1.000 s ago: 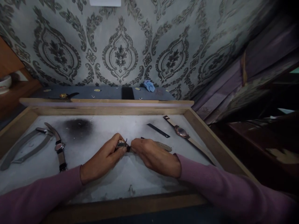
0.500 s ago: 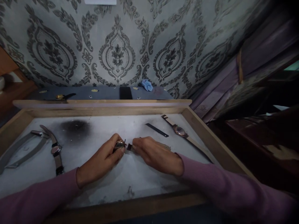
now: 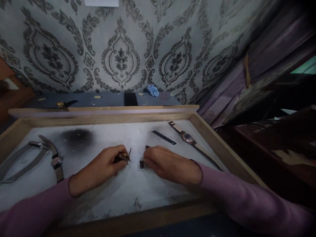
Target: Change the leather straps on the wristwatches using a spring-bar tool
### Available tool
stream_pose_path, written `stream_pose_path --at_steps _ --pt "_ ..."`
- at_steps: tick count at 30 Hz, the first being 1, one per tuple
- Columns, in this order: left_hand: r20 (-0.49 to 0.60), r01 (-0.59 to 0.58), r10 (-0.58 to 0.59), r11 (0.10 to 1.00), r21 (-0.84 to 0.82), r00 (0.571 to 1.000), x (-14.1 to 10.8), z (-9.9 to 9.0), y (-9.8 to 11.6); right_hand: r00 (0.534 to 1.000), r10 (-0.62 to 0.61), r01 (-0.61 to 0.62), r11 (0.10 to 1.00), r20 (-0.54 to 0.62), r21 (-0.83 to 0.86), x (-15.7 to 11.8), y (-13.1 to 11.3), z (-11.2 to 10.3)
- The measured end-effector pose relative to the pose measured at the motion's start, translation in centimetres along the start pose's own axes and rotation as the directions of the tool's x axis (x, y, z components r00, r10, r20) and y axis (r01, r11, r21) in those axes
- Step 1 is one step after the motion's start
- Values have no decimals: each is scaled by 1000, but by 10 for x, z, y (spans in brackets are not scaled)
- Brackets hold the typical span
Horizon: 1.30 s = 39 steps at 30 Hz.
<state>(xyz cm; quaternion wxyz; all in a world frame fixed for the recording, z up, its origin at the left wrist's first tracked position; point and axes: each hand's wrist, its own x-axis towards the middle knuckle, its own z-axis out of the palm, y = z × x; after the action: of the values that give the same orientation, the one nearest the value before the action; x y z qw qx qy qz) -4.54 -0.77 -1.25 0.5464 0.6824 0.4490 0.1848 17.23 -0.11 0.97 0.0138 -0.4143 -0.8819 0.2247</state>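
My left hand (image 3: 98, 167) is closed around a watch (image 3: 122, 156), its gold-toned rim and dark face showing at the fingertips. A thin dark piece sticks up from the watch's right side. Across a small gap, my right hand (image 3: 170, 164) is closed on what looks like a watch strap (image 3: 141, 164); its dark end pokes out past the fingers and the rest is hidden under the hand. Behind the right hand lies a flat black blade-like strip (image 3: 164, 137). A watch with a beige strap (image 3: 188, 138) lies to the right of that strip.
The white-bottomed tray (image 3: 111, 120) has raised wooden sides. At its left lie another watch (image 3: 56, 161) and a grey strap-like loop (image 3: 23, 154). Beyond the back rim are a gold and black watch (image 3: 60, 104), a black flat object (image 3: 130, 99) and a crumpled blue cloth (image 3: 153, 90).
My hands have drawn apart, widening the gap between the watch and the strap. The left hand has turned the watch, and the view has shifted slightly.
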Motion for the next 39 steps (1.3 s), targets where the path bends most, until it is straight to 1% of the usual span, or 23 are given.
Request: stream_pose_path --at_steps 3,5,11,14,16,19,21,23,26,28,31,33,35,36,38,39 --pt "-20 -5 5 1000 9 1000 1 -5 2 999 -23 23 1000 48 -8 0 -2 -2" --pt "-28 -6 6 1000 4 1000 2 -8 4 998 -35 36 999 55 -4 0 -4 -3" --pt "-119 19 -24 999 -42 993 12 -12 10 997 -69 68 997 23 43 -2 -5 -4" --pt "-125 9 -7 1000 17 992 22 -14 15 997 -80 80 994 -8 69 -4 -3 -7" --pt "-133 -19 31 996 87 991 31 -15 18 995 -77 83 991 -70 100 -6 1 -11" --pt "-98 -53 74 978 200 992 49 -15 19 975 -19 62 981 -222 186 -11 14 -19" --pt "-59 -66 83 969 240 995 63 -13 19 947 61 27 963 -316 269 -15 25 -21" --pt "-42 -77 92 959 272 995 75 -10 17 931 131 -15 945 -339 326 -19 35 -20" --pt "-93 -96 139 925 369 986 84 -9 17 926 182 -88 956 -332 280 -23 45 -16" --pt "-146 -102 185 888 448 972 80 -10 21 921 200 -120 962 -333 247 -24 47 -13" --pt "-179 -99 241 816 570 954 59 -8 34 918 228 -159 961 -323 226 -25 48 -12" --pt "-110 -123 266 724 678 958 40 -1 42 918 244 -181 959 -312 217 -26 48 -12" --pt "9 -184 251 685 705 968 21 11 45 919 246 -186 960 -307 211 -27 46 -13" --pt "39 -202 257 649 733 966 14 18 45 922 239 -179 961 -305 210 -27 45 -14" --pt "115 -258 288 531 807 951 3 33 42 934 198 -143 970 -296 199 -29 41 -15" --pt "145 -283 302 486 827 942 -1 40 40 942 166 -115 976 -290 186 -29 39 -15"
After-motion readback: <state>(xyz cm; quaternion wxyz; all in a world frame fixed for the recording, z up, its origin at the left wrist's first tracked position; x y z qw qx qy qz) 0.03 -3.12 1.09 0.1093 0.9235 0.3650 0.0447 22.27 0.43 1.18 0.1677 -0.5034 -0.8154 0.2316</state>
